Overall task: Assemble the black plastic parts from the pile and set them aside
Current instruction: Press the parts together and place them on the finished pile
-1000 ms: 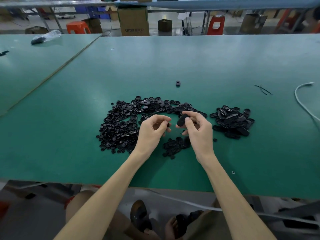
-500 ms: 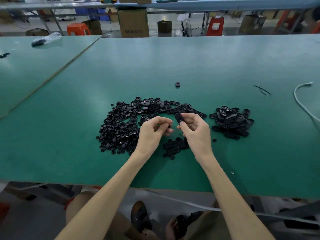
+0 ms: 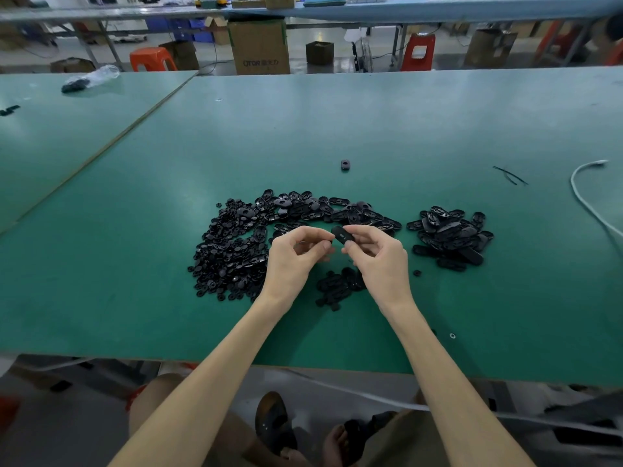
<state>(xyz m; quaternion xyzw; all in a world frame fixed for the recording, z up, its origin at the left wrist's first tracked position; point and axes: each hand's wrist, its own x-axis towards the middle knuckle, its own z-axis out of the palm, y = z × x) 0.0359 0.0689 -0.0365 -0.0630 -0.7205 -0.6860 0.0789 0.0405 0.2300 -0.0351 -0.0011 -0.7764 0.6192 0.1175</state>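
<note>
Green tabletop [image 3: 371, 123] in workshop, cardboard box [image 3: 259, 45] and stools behind. Oval black part [image 3: 343, 235] held up at middle of frame, just below big pile [image 3: 236, 251]. Pinched at right end by right grip [image 3: 381, 261], thumb and fingers curled. Left grip [image 3: 293, 261] curled just beside other end; cannot tell if pinching small piece. Probably light, stiff, smooth plastic, maybe slippery: best held by edges. Done heap [image 3: 451, 237] near, at right. Small heap [image 3: 340, 284] under hands. Lone part [image 3: 345, 165] higher up. White cable [image 3: 586, 203] far right, well apart. Way to done heap looks open.

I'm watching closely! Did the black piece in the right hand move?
Yes. The black piece slid slightly left, toward the left hand, judged against the lone piece beyond the pile.
</note>
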